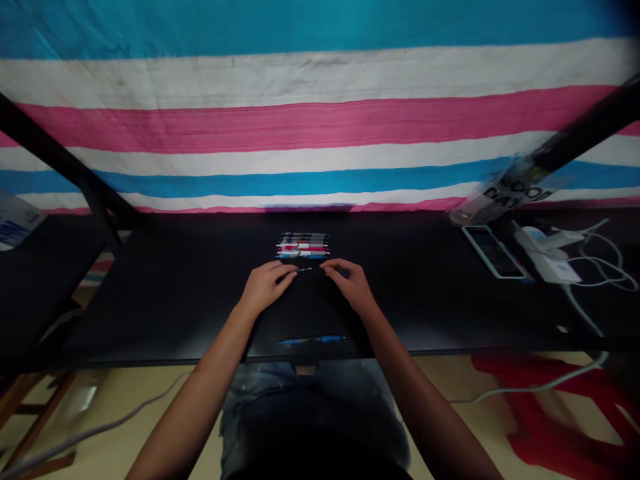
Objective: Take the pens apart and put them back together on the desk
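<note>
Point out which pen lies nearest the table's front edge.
The blue pen, lying alone by the front edge, nearer the person than both hands; the other pens sit in a row beyond them.

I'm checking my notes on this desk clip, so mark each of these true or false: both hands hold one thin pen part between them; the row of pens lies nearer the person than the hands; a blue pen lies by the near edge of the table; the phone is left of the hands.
1. Left hand and right hand hold one thin pen part between them. True.
2. The row of pens lies nearer the person than the hands. False: it lies beyond them.
3. A blue pen lies by the black table's near edge. True.
4. The phone is left of the hands. False: it lies to their right.
</note>
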Available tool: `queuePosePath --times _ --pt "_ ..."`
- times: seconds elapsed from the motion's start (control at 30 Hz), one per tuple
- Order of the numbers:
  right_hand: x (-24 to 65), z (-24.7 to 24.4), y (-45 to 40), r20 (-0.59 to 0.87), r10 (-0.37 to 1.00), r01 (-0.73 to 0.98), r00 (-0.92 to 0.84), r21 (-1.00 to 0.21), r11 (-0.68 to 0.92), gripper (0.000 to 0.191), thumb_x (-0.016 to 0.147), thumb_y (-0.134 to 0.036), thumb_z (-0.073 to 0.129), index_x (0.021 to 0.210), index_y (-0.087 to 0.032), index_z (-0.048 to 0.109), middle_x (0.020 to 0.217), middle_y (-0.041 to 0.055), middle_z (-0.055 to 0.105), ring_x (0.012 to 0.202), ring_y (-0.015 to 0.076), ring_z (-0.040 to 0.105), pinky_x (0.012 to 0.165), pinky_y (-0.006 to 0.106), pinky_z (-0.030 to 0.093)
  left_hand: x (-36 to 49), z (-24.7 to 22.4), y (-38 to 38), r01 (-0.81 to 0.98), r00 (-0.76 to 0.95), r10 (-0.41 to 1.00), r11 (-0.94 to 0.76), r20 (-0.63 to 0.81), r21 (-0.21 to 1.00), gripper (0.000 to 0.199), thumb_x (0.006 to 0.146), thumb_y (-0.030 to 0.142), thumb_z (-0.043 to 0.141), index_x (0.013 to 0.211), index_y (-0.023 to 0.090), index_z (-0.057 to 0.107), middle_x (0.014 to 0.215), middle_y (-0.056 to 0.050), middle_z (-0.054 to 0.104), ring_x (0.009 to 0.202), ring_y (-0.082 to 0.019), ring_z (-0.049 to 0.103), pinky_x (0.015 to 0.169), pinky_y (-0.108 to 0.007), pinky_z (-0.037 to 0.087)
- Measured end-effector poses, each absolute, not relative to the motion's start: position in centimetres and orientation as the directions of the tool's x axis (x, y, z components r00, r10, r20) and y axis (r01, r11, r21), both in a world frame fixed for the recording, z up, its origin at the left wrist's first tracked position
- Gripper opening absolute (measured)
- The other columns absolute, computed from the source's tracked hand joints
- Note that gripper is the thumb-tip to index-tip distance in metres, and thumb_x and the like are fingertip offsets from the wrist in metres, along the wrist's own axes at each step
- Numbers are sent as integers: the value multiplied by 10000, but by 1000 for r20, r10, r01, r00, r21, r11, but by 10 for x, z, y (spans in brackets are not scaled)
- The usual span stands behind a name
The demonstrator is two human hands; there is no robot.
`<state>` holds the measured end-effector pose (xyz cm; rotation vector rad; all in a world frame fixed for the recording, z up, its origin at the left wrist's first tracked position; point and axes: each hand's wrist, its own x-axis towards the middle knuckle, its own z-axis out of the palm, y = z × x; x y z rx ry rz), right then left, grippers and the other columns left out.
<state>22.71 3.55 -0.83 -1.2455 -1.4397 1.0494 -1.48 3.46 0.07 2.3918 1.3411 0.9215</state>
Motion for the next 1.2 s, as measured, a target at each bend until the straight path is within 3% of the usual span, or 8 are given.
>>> queuePosePath --times 0.1,0.23,0.5,0.73,1.2 --pt "227 -9 35 10 999 75 -50 -997 13 241 819 -391 731 975 -220 802 870 36 735 750 176 607 694 304 463 -14 2 34 673 389 839 -541 382 503 221 1006 331 579 1054 214 760 905 -47 735 829 -176 688 698 -265 535" --pt "225 -12 34 -91 991 -96 -94 -990 -100 316 817 -461 743 983 -196 792 828 37 705 574 99 463 544 254 336 -14 3 35 653 400 842 -539 362 532 205 1004 320 583 1043 210 751 892 -37 717 772 -151 663 655 -243 505" --pt "224 -8 36 -106 985 -110 -133 -987 -121 361 814 -514 742 886 -161 758 749 24 640 525 68 354 510 262 195 -14 2 35 594 418 830 -557 368 581 141 971 277 630 1013 202 741 847 -30 691 754 -145 635 658 -238 498" --pt "225 -8 35 -103 983 -85 -152 -990 -117 374 828 -526 721 897 -161 763 768 35 658 525 71 349 513 268 192 -13 1 36 552 420 823 -565 381 613 127 965 266 642 1004 210 750 910 -37 729 822 -162 672 721 -263 528" --pt "225 -10 36 -119 981 -99 -157 -986 -135 372 816 -520 735 889 -157 774 748 42 666 534 78 370 513 267 213 -12 1 36 572 414 837 -545 358 613 131 958 265 644 1011 208 750 882 -26 731 762 -148 665 691 -256 519"
